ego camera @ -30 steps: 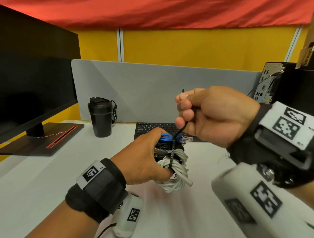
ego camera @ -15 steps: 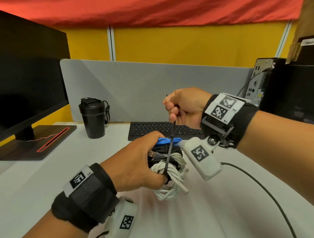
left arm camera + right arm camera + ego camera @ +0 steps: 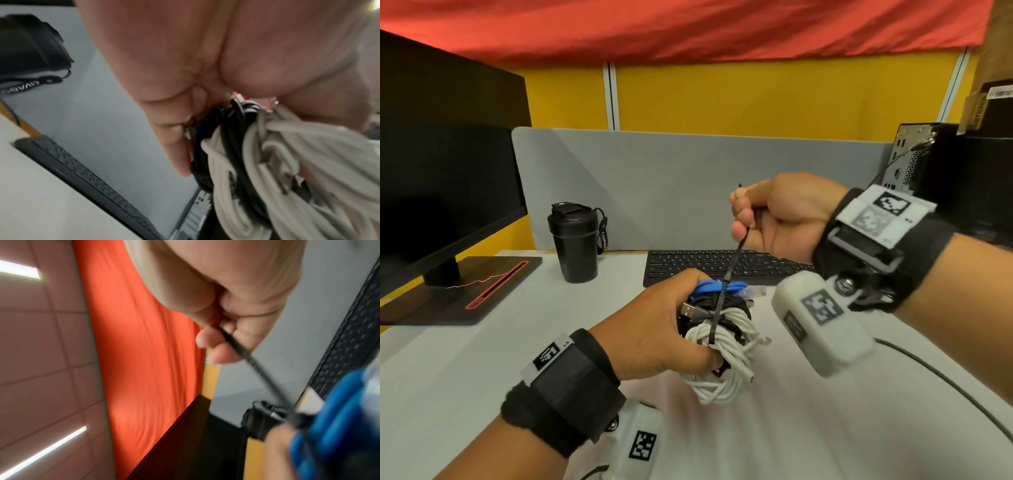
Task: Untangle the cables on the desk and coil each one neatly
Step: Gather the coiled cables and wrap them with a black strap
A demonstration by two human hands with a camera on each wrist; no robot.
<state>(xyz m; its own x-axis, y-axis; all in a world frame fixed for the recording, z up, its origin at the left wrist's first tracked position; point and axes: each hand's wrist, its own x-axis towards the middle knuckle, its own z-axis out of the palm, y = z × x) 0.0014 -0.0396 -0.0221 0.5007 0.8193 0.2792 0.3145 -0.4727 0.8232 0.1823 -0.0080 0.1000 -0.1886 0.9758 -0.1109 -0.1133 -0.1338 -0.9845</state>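
My left hand (image 3: 664, 329) grips a bundle of coiled cables above the desk: a white cable (image 3: 726, 359), black cables (image 3: 702, 303) with a USB plug, and a blue cable (image 3: 709, 286) on top. A thin black tie strap (image 3: 729, 274) wraps round the bundle and runs up taut into my right hand (image 3: 763, 216), which holds its end in a fist above the bundle. The left wrist view shows the white coils (image 3: 287, 162) and black cables (image 3: 238, 129) under my curled fingers (image 3: 176, 146). In the right wrist view the strap (image 3: 257, 366) leaves my fingers (image 3: 216, 352) toward the blue cable (image 3: 339, 418).
A black keyboard (image 3: 688, 267) lies just behind the bundle. A black tumbler (image 3: 575, 240) stands at the left, beside a monitor (image 3: 448, 171) on its stand. A computer tower (image 3: 914, 154) is at the right. A grey divider (image 3: 654, 188) backs the white desk (image 3: 465, 359).
My right hand has moved away from the camera and up to the right, drawing the strap straight and taut. The left hand keeps the bundle in about the same place.
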